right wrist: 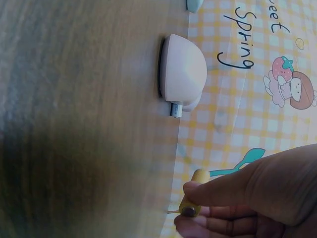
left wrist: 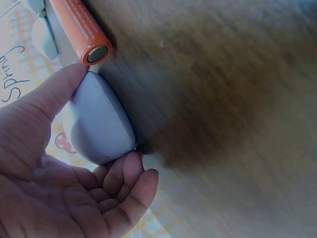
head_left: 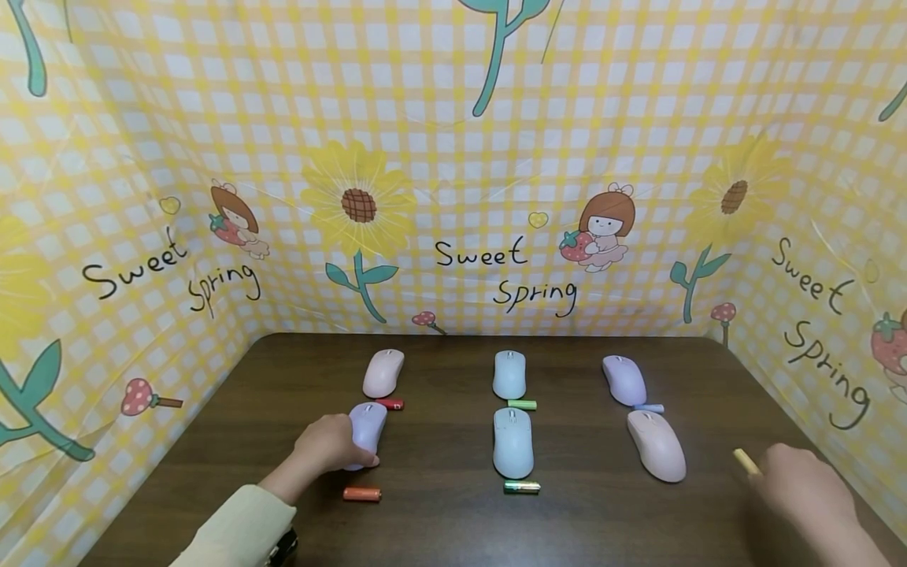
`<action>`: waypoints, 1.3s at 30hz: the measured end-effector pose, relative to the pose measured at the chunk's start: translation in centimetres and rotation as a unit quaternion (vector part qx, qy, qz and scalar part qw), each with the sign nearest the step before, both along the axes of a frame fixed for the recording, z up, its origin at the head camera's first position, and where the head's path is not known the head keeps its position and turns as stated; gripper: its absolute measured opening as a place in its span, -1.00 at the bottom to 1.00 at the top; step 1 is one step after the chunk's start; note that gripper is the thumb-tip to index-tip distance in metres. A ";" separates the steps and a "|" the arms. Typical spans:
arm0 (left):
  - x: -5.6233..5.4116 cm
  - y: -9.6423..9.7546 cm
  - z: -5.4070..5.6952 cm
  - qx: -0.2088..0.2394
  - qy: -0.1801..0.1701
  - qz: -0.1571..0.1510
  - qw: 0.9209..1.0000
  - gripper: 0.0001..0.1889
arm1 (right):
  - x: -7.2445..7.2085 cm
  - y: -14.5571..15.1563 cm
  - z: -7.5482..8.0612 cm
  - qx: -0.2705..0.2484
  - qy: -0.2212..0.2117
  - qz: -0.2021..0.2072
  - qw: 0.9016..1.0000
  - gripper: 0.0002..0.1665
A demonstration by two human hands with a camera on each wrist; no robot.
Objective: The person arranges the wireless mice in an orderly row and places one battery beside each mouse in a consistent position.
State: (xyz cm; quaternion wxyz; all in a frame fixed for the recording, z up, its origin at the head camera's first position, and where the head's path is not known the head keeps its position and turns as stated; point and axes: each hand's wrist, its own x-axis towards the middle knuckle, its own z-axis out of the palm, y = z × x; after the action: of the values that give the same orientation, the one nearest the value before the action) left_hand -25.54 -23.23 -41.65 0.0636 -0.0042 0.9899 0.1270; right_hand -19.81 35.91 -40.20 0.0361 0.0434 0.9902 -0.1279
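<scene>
At the left of the head view my left hand (head_left: 324, 444) grips a lilac computer mouse (head_left: 368, 428), thumb along its near side. The left wrist view shows the thumb and curled fingers on either side of this mouse (left wrist: 101, 119). An orange battery (head_left: 362, 494) lies just nearer to me than it. Off to the right, my right hand (head_left: 808, 484) pinches a yellow battery (head_left: 745, 461) between thumb and fingers, with one end poking out. A pale pink mouse (head_left: 657, 446) rests on the table left of that hand.
On the dark wooden table (head_left: 439, 520), two light blue mice stand mid-table, with a green battery (head_left: 522, 405) and a green-and-gold battery (head_left: 521, 487). Behind are a pink mouse (head_left: 383, 373), a red battery (head_left: 390, 404), a lilac mouse (head_left: 625, 380) and a blue battery (head_left: 648, 408). Checked cloth surrounds three sides.
</scene>
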 end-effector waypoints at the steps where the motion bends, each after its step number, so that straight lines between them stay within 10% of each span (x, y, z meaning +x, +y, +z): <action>1: 0.0 0.0 0.0 0.000 0.000 0.000 1.000 -0.40 | -0.1 0.0 0.0 0.001 0.009 0.006 1.000 -0.69; 16: 0.1 0.0 0.2 -0.003 0.000 -0.005 1.000 -0.40 | -1.5 -0.3 0.9 0.013 0.112 0.068 0.991 -0.88; 39: 0.0 0.0 0.1 -0.007 -0.011 0.001 1.000 -0.38 | -1.9 -2.6 -0.3 -0.011 0.137 0.198 0.971 -0.87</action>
State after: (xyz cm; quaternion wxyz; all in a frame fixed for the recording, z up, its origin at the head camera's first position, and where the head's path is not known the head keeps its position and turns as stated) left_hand -25.57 -23.21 -41.54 0.0738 -0.0073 0.9900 0.1201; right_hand -21.73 33.31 -40.50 -0.0752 -0.1716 0.9731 -0.1339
